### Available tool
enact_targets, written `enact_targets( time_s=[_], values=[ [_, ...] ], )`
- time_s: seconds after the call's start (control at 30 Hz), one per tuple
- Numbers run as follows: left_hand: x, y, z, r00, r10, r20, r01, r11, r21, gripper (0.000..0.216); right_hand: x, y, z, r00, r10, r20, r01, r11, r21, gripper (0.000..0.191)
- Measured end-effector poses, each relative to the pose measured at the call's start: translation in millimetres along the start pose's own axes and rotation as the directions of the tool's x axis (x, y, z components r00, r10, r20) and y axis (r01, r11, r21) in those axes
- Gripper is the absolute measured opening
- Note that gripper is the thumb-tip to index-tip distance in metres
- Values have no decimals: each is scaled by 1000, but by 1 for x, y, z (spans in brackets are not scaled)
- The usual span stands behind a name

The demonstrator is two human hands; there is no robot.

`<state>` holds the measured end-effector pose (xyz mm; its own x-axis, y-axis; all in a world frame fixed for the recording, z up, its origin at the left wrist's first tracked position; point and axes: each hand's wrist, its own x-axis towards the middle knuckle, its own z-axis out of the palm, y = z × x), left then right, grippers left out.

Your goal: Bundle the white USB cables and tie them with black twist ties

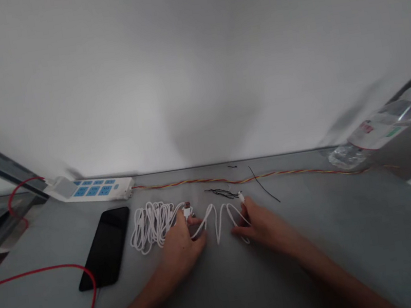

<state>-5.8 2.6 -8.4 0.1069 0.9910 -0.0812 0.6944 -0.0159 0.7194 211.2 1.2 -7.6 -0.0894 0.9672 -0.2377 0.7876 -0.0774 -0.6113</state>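
Note:
A white cable zigzags on the grey table between my two hands. My left hand pinches this cable near its plug end, right of a loose pile of coiled white cables. My right hand is closed on the cable's other end, with a small white connector showing above the fingers. Both forearms reach in from the bottom edge.
A black phone lies face up at the left. A white power strip with blue sockets sits at the back left. A red cord loops at the left. A twisted red-yellow wire runs along the back. Thin black ties lie behind the hands. A plastic bottle lies at the right.

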Motion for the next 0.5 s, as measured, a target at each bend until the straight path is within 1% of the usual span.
enact_targets(
  time_s=[0.1,0.17,0.23,0.27,0.3,0.37,0.43,0.5],
  values=[
    [-1,-1,2,1000,-24,19,25,999,-32,37,-1,-4,5,999,1,-52,-3,999,-37,32],
    [-2,-2,3,1000,-11,23,12,998,-62,36,-2,-6,8,996,-27,-88,25,999,-26,31],
    [-2,-2,3,1000,5,-9,-6,994,-112,30,-4,-6,8,991,-55,-121,62,997,55,32],
    [-2,-1,2,1000,1,-31,-6,988,-155,28,-4,-5,8,991,-55,-126,71,989,127,33],
    [-1,-1,1,999,-14,-48,3,977,-215,27,-4,-3,6,993,-42,-111,66,974,218,34],
    [1,1,-1,997,-67,-42,47,932,-360,29,-4,1,3,1000,-17,-12,21,910,413,36],
    [4,2,-1,994,-107,-1,92,866,-491,33,-3,4,0,994,-42,99,-22,822,569,36],
    [5,2,0,992,-125,14,110,807,-580,36,-1,6,0,983,-87,164,-45,747,664,36]
  ],
)
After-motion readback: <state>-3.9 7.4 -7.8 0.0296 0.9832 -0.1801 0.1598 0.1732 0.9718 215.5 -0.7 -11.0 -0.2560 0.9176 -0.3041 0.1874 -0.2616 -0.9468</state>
